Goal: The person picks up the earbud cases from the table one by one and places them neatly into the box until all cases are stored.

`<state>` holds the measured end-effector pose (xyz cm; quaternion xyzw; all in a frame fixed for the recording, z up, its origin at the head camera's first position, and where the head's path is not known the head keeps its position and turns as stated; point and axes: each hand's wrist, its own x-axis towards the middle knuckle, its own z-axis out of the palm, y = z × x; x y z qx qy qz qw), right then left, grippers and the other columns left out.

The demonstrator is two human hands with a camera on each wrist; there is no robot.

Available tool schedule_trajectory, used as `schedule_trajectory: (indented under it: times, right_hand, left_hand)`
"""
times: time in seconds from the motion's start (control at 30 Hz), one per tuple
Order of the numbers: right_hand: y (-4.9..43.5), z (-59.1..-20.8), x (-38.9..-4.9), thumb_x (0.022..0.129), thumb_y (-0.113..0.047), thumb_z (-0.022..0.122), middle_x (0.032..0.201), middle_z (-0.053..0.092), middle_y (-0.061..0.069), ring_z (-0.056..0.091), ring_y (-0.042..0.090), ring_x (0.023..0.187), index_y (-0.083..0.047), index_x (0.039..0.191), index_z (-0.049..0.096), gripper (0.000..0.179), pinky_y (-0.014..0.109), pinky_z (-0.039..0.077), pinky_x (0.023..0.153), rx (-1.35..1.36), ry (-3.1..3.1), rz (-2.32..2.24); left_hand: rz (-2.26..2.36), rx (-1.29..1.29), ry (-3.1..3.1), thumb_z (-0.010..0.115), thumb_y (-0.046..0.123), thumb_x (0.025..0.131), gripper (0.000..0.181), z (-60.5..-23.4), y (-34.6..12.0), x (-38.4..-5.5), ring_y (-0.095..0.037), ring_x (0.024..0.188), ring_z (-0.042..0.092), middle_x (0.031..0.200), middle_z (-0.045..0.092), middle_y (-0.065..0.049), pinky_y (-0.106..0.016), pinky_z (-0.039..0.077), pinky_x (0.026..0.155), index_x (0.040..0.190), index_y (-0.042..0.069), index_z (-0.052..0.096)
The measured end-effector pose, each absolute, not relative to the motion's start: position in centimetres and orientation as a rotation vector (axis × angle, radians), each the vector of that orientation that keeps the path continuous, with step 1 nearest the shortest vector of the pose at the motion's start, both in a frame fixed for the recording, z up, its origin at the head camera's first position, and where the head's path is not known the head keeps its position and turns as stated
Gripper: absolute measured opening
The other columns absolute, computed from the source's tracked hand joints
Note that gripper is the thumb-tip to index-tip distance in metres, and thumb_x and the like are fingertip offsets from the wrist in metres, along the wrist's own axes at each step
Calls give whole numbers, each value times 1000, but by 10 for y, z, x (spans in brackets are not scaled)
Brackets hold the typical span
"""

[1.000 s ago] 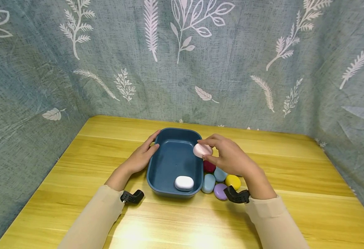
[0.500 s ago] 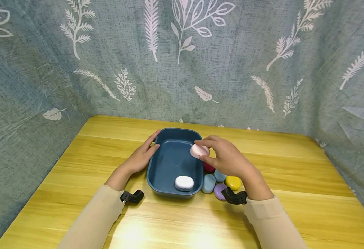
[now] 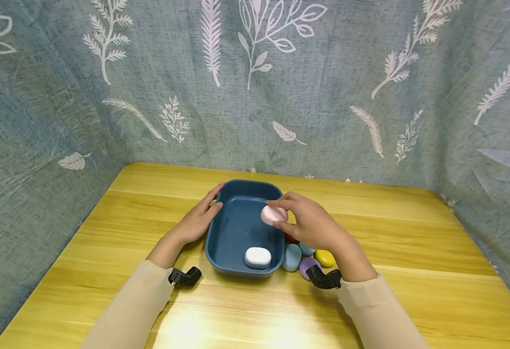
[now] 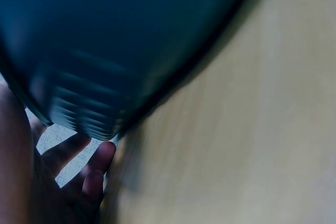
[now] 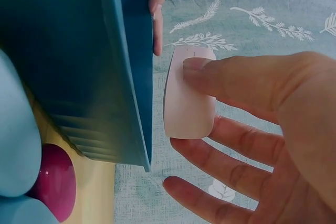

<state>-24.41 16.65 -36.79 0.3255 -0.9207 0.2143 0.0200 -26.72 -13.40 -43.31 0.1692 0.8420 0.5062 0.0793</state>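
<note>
My right hand (image 3: 316, 224) pinches a pale pink, pebble-shaped earbud case (image 3: 270, 214) between thumb and fingers. In the head view it overlaps the right inner side of a dark blue rectangular bin (image 3: 233, 228). The right wrist view shows the thumb across the face of the case, above the level of the bin's rim (image 5: 123, 72). A white earbud case (image 3: 258, 256) lies in the bin's near right corner. Along the bin's left wall rests my left hand (image 3: 193, 224), fingers extended and fingertips at the rim; the left wrist view shows fingertips against the ribbed corner.
Several rounded cases cluster right of the bin: light blue (image 3: 292, 258), purple (image 3: 309, 267), yellow (image 3: 325, 258) and dark red (image 5: 55, 182). My right hand and wrist strap (image 3: 325, 278) partly cover them. A leaf-patterned cloth (image 3: 255, 121) hangs behind the wooden table (image 3: 412, 232).
My right hand has carried the pink earbud case leftward and slightly nearer, from the bin's right rim to over its inside. The left hand and the bin have stayed put.
</note>
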Motion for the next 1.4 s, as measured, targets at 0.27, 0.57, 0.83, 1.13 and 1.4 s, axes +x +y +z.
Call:
schedule_trajectory:
  times: [0.27, 0.57, 0.83, 1.13, 1.4]
  right_hand:
    - [162, -369, -243, 94, -32, 64, 118, 60, -8, 57, 9, 100, -24, 133, 60, 40, 31, 49, 84, 1016, -2866, 650]
    - [158, -374, -243, 93, -31, 65, 116, 60, -7, 56, 8, 94, -23, 132, 61, 39, 29, 49, 78, 1051, -2851, 620]
    - [155, -378, -243, 93, -30, 66, 116, 61, -6, 56, 8, 91, -21, 133, 60, 41, 27, 48, 76, 1070, -2862, 605]
    - [152, -382, -242, 93, -29, 67, 119, 60, -5, 57, 8, 95, -22, 133, 60, 42, 28, 49, 78, 1069, -2887, 588]
    - [149, -385, -241, 92, -28, 68, 118, 60, -5, 57, 9, 96, -22, 133, 60, 42, 29, 50, 80, 1079, -2890, 579]
  left_hand:
    - [1514, 497, 2515, 34, 43, 105, 52, -433, -135, -267, -29, 148, 23, 163, 12, 5, -55, 23, 117, 152, 45, 13]
    - [1512, 491, 2517, 35, 35, 106, 52, -436, -134, -267, -28, 149, 19, 163, 11, 5, -55, 21, 118, 152, 44, 13]
    - [1528, 486, 2527, 35, 39, 106, 51, -446, -135, -273, -27, 149, 20, 162, 11, 9, -56, 20, 118, 151, 49, 14]
    - [1529, 494, 2563, 35, 45, 104, 49, -469, -137, -286, -25, 147, 25, 160, 13, 16, -56, 23, 117, 146, 59, 13]
    - [1534, 491, 2551, 35, 48, 103, 48, -470, -138, -287, -25, 147, 25, 160, 12, 17, -56, 22, 118, 145, 59, 13]
